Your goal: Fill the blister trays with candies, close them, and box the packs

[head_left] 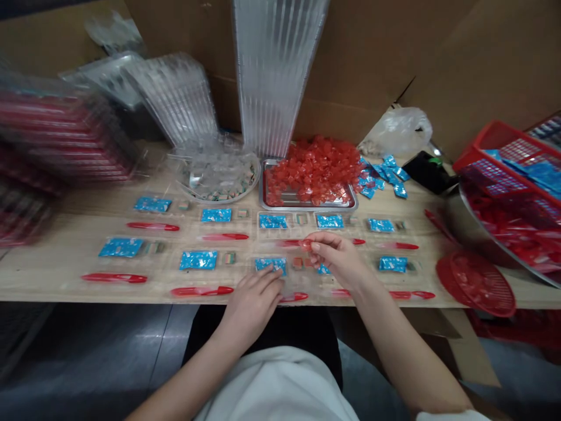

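Note:
My right hand pinches a slim red plastic stick between its fingertips, above a clear plastic blister tray. My left hand lies at the tray's front, its fingertips on the lower edge of a blue foil packet. Rows of similar blue packets, red sticks and small striped pieces sit in clear compartments across the wooden table. Behind my hands, a metal tray holds a heap of red wrapped sweets.
A glass bowl of clear pieces and striped sweets stands at the back. Stacked plastic trays blur at the left, with upright clear sheets behind. Red baskets and a steel bowl crowd the right edge, against cardboard walls.

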A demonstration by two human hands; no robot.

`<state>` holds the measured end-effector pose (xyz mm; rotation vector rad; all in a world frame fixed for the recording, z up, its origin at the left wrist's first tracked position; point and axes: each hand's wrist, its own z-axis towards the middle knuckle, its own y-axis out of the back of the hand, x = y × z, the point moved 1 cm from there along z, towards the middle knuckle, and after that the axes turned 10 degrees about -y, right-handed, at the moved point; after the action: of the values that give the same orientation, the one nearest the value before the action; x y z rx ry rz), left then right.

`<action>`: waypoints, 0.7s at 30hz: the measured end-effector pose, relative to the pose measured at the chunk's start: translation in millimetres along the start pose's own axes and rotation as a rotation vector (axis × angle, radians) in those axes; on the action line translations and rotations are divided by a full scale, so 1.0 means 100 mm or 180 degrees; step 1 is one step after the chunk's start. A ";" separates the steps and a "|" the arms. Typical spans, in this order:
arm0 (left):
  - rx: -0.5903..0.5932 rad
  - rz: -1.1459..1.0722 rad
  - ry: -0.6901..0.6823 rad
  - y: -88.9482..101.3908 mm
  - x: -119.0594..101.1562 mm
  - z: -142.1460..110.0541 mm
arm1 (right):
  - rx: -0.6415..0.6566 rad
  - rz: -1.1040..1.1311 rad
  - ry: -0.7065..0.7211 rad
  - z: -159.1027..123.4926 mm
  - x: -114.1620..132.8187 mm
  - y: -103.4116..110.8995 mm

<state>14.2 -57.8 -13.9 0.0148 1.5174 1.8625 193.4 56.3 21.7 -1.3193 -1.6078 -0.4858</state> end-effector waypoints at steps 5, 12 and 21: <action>-0.0960 -0.1150 0.0560 0.17 -0.07 0.15 | 0.0133 -0.1278 0.0698 -0.25 0.03 -0.07; -0.1353 -0.3480 0.1626 0.26 -0.08 0.51 | -0.0092 -0.2373 0.1648 -0.41 0.00 -0.26; -0.1469 -0.2176 0.1366 0.30 -0.01 0.51 | -0.0915 -0.2220 0.1792 -0.45 -0.12 -0.31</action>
<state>21.5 -16.9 28.0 -1.0403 1.0981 1.6371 183.5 4.1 40.2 -0.6712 -1.5006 -1.4177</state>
